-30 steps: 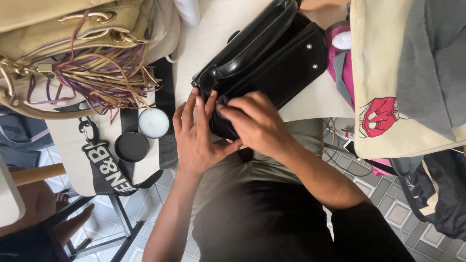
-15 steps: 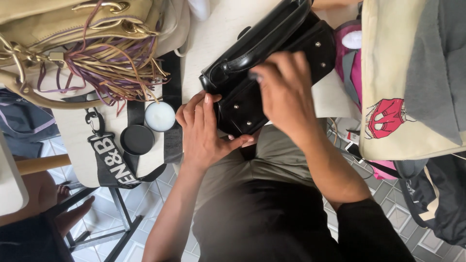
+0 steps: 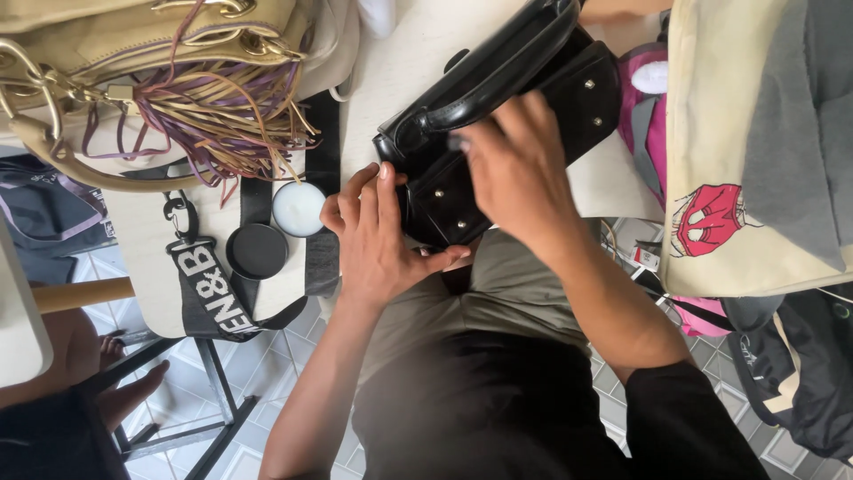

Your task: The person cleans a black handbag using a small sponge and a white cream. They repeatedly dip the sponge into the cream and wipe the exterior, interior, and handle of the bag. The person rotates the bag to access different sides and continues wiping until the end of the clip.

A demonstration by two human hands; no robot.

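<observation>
Hands grip a black handbag (image 3: pixel 498 116) at the surface (image 3: pixel 391 80) edge: left hand (image 3: pixel 378 236) braces its studded end, right hand (image 3: pixel 515 164) clasps the top. Loosened, it could tip into the lap; the candle (image 3: pixel 298 208) sits close.

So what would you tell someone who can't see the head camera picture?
Two hands work on a black handbag on a pale table: the left hand steadies its corner, the right hand rests on top. A tan fringed bag lies further left.
</observation>
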